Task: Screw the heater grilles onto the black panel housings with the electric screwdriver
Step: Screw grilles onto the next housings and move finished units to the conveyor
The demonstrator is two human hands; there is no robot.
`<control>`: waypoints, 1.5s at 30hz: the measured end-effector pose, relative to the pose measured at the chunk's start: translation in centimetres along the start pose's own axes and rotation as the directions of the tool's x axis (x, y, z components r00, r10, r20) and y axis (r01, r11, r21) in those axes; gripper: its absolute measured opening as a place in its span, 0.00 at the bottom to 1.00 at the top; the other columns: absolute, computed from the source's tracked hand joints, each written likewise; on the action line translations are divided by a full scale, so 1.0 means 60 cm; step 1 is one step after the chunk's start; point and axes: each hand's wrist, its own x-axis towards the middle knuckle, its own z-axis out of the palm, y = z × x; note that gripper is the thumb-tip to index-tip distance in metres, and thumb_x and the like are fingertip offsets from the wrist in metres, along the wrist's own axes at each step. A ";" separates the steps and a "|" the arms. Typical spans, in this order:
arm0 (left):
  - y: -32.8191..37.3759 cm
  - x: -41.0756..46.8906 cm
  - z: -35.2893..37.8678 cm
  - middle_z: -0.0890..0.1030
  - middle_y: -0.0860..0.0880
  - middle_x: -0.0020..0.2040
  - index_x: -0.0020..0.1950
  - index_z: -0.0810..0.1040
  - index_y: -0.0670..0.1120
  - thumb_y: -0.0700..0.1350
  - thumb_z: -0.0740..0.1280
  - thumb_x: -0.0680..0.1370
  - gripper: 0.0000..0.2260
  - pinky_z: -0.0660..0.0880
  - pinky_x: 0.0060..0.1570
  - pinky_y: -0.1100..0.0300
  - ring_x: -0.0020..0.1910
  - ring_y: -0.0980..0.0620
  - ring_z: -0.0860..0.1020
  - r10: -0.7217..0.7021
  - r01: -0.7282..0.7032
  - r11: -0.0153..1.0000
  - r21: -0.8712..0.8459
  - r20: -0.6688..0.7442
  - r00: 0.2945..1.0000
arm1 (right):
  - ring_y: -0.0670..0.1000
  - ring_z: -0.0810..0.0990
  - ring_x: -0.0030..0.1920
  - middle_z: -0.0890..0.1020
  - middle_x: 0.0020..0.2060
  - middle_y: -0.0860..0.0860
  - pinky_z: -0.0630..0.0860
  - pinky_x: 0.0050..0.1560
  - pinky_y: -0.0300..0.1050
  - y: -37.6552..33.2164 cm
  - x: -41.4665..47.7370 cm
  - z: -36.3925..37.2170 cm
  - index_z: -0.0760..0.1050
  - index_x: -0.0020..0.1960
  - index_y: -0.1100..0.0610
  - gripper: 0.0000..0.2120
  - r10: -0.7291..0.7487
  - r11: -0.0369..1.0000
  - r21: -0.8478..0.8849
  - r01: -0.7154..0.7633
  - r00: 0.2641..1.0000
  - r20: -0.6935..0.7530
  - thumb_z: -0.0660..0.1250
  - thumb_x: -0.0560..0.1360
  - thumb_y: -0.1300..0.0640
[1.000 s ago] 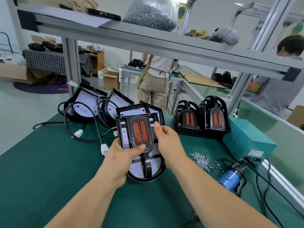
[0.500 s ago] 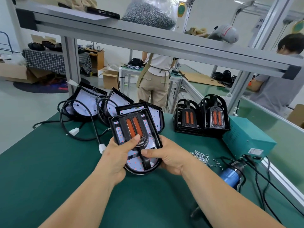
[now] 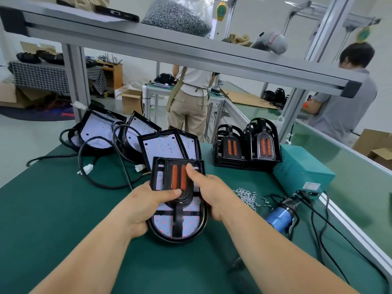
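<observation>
A black panel housing (image 3: 161,229) with a white dotted board lies flat on the green mat in front of me. A black heater grille (image 3: 177,177) with two orange bars sits on top of it. My left hand (image 3: 146,204) grips the housing's left edge, thumb on the grille's lower end. My right hand (image 3: 209,193) holds the right edge, its forefinger pressing beside the orange bars. The blue electric screwdriver (image 3: 277,215) lies on the mat to the right, untouched. A small heap of loose screws (image 3: 246,194) lies between it and my right hand.
More open housings with black cables (image 3: 101,132) lean at the back left. Two stacks of finished units (image 3: 247,145) stand at the back right beside a teal power box (image 3: 301,168). An aluminium shelf rail (image 3: 191,54) crosses overhead. Two persons stand beyond the bench.
The housing with the grille came down from a tilted, lifted hold to lie flat on the mat nearer me. My right hand shifted up, its forefinger now on the grille.
</observation>
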 end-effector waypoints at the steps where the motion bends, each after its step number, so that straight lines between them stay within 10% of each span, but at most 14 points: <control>1: -0.002 -0.003 0.004 0.86 0.40 0.50 0.54 0.84 0.42 0.42 0.74 0.65 0.18 0.83 0.39 0.52 0.47 0.42 0.86 -0.014 0.014 1.000 -0.005 0.014 1.000 | 0.61 0.83 0.56 0.85 0.53 0.60 0.77 0.63 0.59 0.003 0.002 0.001 0.81 0.58 0.62 0.26 -0.003 1.000 0.002 0.003 0.999 -0.039 0.73 0.73 0.41; 5: 0.000 -0.006 0.007 0.86 0.41 0.52 0.58 0.82 0.41 0.51 0.73 0.71 0.20 0.77 0.61 0.45 0.53 0.42 0.84 -0.055 0.056 0.998 0.012 -0.063 0.996 | 0.57 0.85 0.53 0.86 0.49 0.56 0.79 0.60 0.53 0.020 0.003 0.001 0.83 0.56 0.60 0.19 -0.014 1.000 0.024 0.016 0.997 -0.080 0.73 0.74 0.46; 14: -0.006 0.005 0.012 0.86 0.39 0.47 0.56 0.80 0.39 0.41 0.68 0.79 0.09 0.81 0.46 0.48 0.45 0.39 0.85 -0.033 0.035 0.999 0.005 -0.206 0.978 | 0.49 0.86 0.44 0.87 0.44 0.51 0.81 0.44 0.41 0.019 0.005 0.005 0.83 0.52 0.57 0.16 -0.020 0.999 -0.051 0.015 0.994 -0.104 0.73 0.75 0.45; 20: -0.003 0.010 0.007 0.86 0.38 0.47 0.55 0.81 0.39 0.42 0.70 0.79 0.09 0.80 0.52 0.40 0.46 0.37 0.85 -0.054 0.062 0.998 0.031 -0.202 0.978 | 0.56 0.82 0.57 0.83 0.58 0.55 0.77 0.63 0.54 0.020 0.000 0.007 0.75 0.66 0.61 0.38 0.083 0.992 -0.088 -0.095 0.988 -0.132 0.73 0.69 0.34; 26: 0.003 0.005 0.005 0.86 0.38 0.49 0.58 0.81 0.39 0.48 0.71 0.77 0.15 0.79 0.55 0.38 0.48 0.37 0.85 -0.088 0.088 0.996 -0.009 -0.178 0.980 | 0.56 0.86 0.51 0.87 0.49 0.57 0.81 0.55 0.51 0.033 -0.014 -0.002 0.82 0.56 0.59 0.12 0.034 0.997 0.069 -0.037 0.998 0.055 0.75 0.74 0.58; 35: -0.011 -0.014 0.005 0.85 0.37 0.50 0.54 0.82 0.41 0.31 0.68 0.74 0.11 0.83 0.41 0.49 0.44 0.40 0.86 -0.073 0.072 0.997 -0.022 -0.036 0.997 | 0.62 0.85 0.53 0.85 0.53 0.61 0.81 0.55 0.61 0.033 -0.017 0.013 0.73 0.65 0.64 0.23 0.067 0.980 0.189 -0.066 0.998 0.000 0.75 0.73 0.63; 45: -0.011 -0.005 0.007 0.85 0.36 0.50 0.56 0.81 0.39 0.36 0.72 0.64 0.20 0.82 0.38 0.49 0.44 0.38 0.85 -0.017 0.005 0.991 -0.130 -0.094 0.995 | 0.58 0.84 0.55 0.85 0.53 0.58 0.81 0.57 0.53 0.042 -0.061 0.004 0.78 0.61 0.60 0.16 0.013 0.997 0.071 -0.021 0.994 0.112 0.74 0.74 0.63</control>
